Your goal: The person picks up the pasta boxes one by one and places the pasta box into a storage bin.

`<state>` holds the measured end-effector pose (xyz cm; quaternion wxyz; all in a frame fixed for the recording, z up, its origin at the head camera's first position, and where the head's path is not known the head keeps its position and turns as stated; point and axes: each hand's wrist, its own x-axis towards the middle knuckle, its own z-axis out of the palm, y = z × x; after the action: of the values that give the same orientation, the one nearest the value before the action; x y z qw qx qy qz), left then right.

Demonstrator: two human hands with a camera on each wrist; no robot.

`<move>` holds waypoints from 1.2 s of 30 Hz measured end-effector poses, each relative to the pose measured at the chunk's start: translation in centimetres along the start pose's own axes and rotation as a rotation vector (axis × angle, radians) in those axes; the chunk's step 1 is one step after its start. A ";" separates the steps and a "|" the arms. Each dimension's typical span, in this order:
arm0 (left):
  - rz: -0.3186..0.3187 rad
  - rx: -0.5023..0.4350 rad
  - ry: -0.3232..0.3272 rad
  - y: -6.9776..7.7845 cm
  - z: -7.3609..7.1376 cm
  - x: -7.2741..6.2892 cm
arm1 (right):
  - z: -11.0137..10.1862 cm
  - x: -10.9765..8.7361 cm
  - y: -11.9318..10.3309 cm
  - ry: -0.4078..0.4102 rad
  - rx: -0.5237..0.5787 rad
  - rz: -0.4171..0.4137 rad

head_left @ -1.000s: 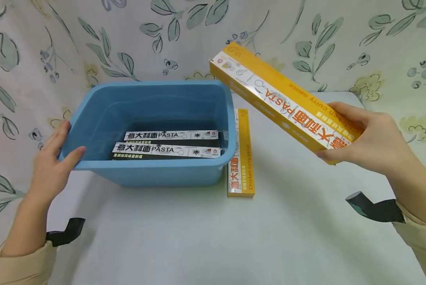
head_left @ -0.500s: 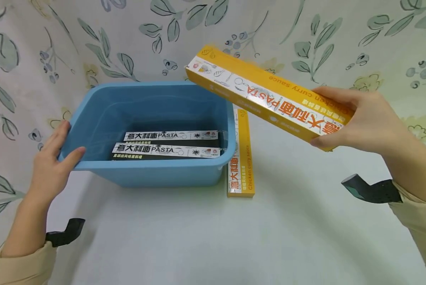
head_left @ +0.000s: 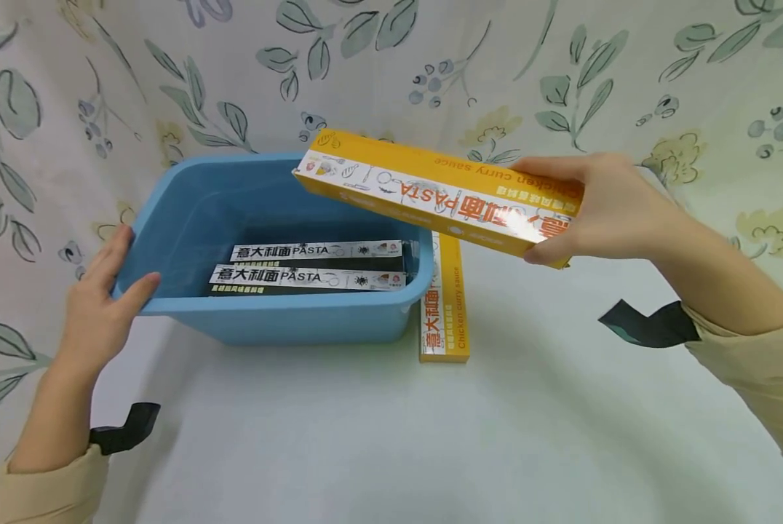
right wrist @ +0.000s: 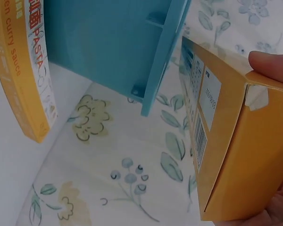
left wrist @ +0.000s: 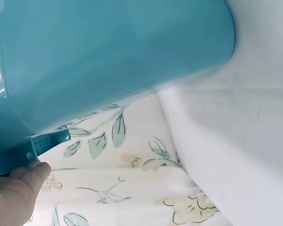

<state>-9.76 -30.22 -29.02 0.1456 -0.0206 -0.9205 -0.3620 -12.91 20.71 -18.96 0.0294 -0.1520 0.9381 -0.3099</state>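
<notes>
My right hand (head_left: 604, 207) grips one end of a yellow pasta box (head_left: 431, 193), its label upside down in the head view. The box's far end overlaps the right part of a blue plastic bin (head_left: 293, 320). My left hand (head_left: 100, 298) holds the bin's left rim, thumb on top; in the left wrist view its fingers (left wrist: 30, 179) curl under the rim. Two black-and-white pasta boxes (head_left: 306, 278) lie inside the bin. In the right wrist view the held box (right wrist: 245, 155) shows its end flap and a barcode side.
A second yellow pasta box (head_left: 455, 313) lies on the white table (head_left: 391, 429) against the bin's right side, partly hidden by the bin's rim and the held box. A floral curtain (head_left: 483, 44) hangs right behind the table.
My right hand has carried the yellow pasta box leftward until its far end overlaps the bin, and the box has turned closer to level. My left hand keeps its hold on the rim.
</notes>
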 end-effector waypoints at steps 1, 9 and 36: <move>0.002 -0.003 0.001 0.0 0.0 0.0 | 0.1 0.2 -0.2 -0.008 -0.012 -0.004; 0.015 -0.011 0.004 -0.2 -0.1 0.3 | 0.5 1.7 -1.5 -0.067 -0.086 -0.063; 0.024 -0.025 0.013 -0.5 0.2 0.3 | 3.0 7.4 -4.8 -0.252 -0.164 -0.217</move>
<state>-10.11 -30.49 -29.38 0.1557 -0.0312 -0.9146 -0.3720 -18.25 13.04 -18.26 0.1005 -0.2917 0.9272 -0.2123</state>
